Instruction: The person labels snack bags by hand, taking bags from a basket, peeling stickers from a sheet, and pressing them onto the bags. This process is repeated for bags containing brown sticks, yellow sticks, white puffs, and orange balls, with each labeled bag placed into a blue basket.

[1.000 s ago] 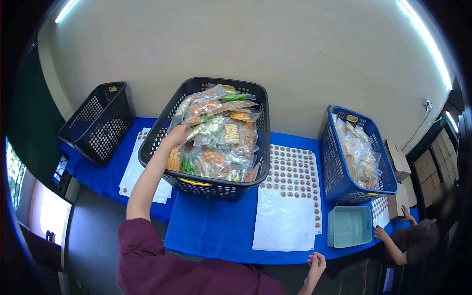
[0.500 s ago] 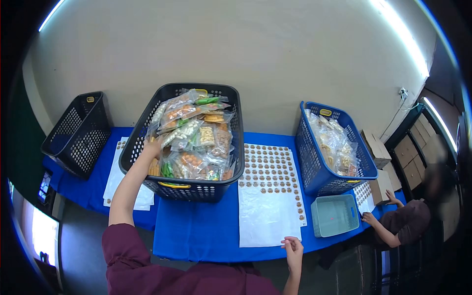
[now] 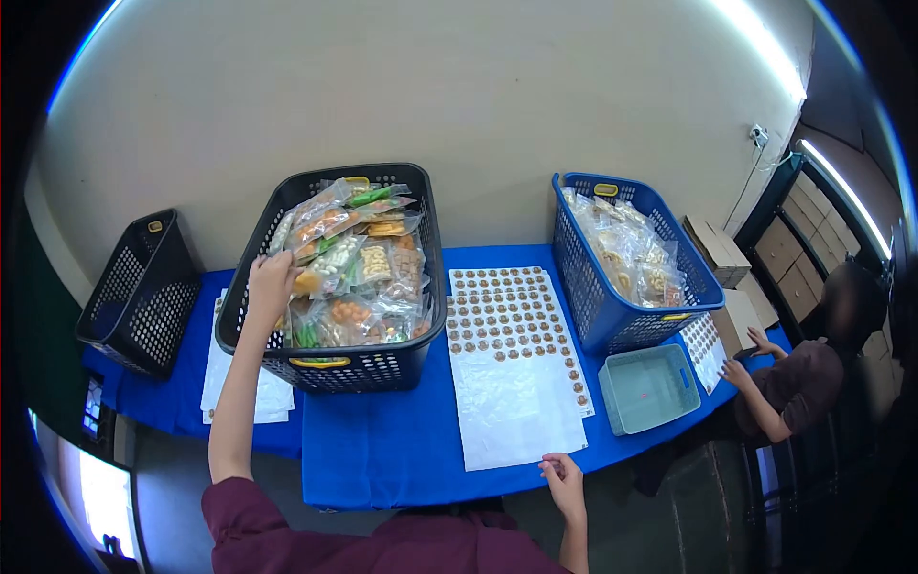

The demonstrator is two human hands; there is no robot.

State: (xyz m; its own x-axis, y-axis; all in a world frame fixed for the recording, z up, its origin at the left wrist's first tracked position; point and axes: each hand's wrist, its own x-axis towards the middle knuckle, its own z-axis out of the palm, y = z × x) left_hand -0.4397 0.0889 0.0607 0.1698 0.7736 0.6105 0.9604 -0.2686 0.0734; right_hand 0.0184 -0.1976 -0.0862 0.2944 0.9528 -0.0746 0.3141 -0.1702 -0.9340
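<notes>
My left hand (image 3: pixel 273 279) is at the left side of the large black basket (image 3: pixel 328 375), its fingers closed on a clear snack packet (image 3: pixel 308 283) with blurred yellow-orange contents. Clear packets of green, white, orange and brown snacks fill this basket. Near the front edge of the table, my right hand (image 3: pixel 564 478) has its fingers curled together in a pinch; anything between them is too small to make out. Just beyond it lies a white sheet (image 3: pixel 516 411) with rows of round brown stickers (image 3: pixel 502 311) on its upper part.
An open black basket (image 3: pixel 143 292) stands at the far left, beside more white sheets (image 3: pixel 258 397). At the right are a blue basket (image 3: pixel 612 320) of packets, a pale green tray (image 3: pixel 650 392), cardboard boxes (image 3: pixel 717 251) and a person (image 3: pixel 798 387) with both hands near another sticker sheet (image 3: pixel 706 352).
My left hand has risen from among the packets, with one in its fingers. The view has shifted slightly. At the right, the other person's lower hand has moved over the sticker sheet.
</notes>
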